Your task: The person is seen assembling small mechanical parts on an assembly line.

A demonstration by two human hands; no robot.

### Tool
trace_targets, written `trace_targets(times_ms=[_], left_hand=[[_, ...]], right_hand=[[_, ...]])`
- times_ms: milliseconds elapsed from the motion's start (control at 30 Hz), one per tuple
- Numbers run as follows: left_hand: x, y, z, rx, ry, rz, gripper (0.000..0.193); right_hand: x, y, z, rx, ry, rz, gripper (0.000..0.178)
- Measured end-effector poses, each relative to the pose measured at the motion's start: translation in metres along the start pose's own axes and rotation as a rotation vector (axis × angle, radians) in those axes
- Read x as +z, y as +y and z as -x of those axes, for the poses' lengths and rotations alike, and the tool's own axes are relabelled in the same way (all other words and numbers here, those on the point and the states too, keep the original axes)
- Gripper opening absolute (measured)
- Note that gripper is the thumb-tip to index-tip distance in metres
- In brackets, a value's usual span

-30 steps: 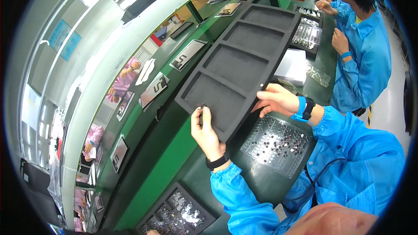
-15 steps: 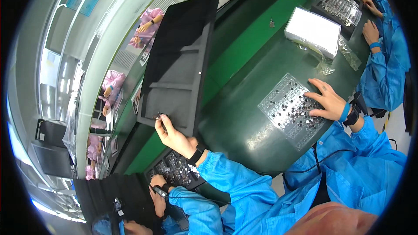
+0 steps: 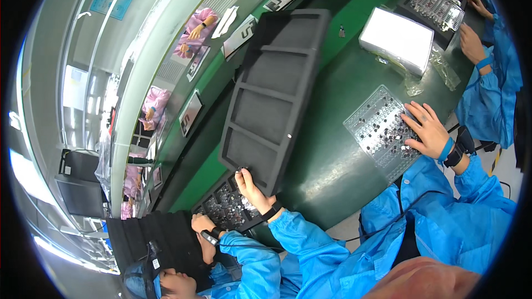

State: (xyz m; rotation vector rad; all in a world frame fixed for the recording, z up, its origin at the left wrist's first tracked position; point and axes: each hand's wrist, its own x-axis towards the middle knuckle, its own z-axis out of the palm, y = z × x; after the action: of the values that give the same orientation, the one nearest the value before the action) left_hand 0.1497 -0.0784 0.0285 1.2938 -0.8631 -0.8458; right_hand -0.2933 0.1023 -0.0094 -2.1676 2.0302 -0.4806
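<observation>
My left hand (image 3: 253, 192) is closed on the near end of a black compartment tray (image 3: 292, 98), thumb and fingers at its edge. The long tray is raised and tilted, its bare dividers facing me. My right hand (image 3: 428, 132) lies with fingers spread on the right side of a clear plastic tray (image 3: 361, 124). Many small dark and shiny parts (image 3: 389, 130) are scattered over that clear tray. Whether any part sits under my right fingers is hidden.
A white box (image 3: 397, 41) with crumpled clear wrap stands on the green table (image 3: 318, 171) beyond the clear tray. Left of me, a co-worker's hand (image 3: 203, 223) is by a black tray of small parts (image 3: 230, 202). Another co-worker's hands (image 3: 472, 44) are near filled trays (image 3: 435, 5) at far right.
The black tray has swung to the right in my left hand, and its compartments now face me more fully. My right hand remains spread on the clear tray. The whole view has shifted slightly.
</observation>
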Motion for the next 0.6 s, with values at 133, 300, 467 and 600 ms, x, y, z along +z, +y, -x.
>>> trace_targets(times_ms=[133, 300, 467, 600], left_hand=[[0.004, -0.01, 0.003, -0.004, -0.23, 0.175, 0.021], [-0.016, -0.006, 0.001, -0.021, -0.195, -0.13, 0.022], [-0.025, -0.009, 0.009, -0.071, -0.196, -0.151, 0.027], [-0.022, -0.004, 0.022, -0.094, -0.28, -0.099, 0.012]], right_hand=[[-0.002, 0.022, 0.024, 0.066, -0.018, -0.008, 0.074], [-0.007, 0.032, 0.043, 0.045, -0.024, -0.022, 0.077], [-0.01, 0.034, 0.055, 0.054, -0.016, -0.062, 0.078], [-0.01, 0.031, 0.056, 0.037, -0.019, -0.07, 0.077]])
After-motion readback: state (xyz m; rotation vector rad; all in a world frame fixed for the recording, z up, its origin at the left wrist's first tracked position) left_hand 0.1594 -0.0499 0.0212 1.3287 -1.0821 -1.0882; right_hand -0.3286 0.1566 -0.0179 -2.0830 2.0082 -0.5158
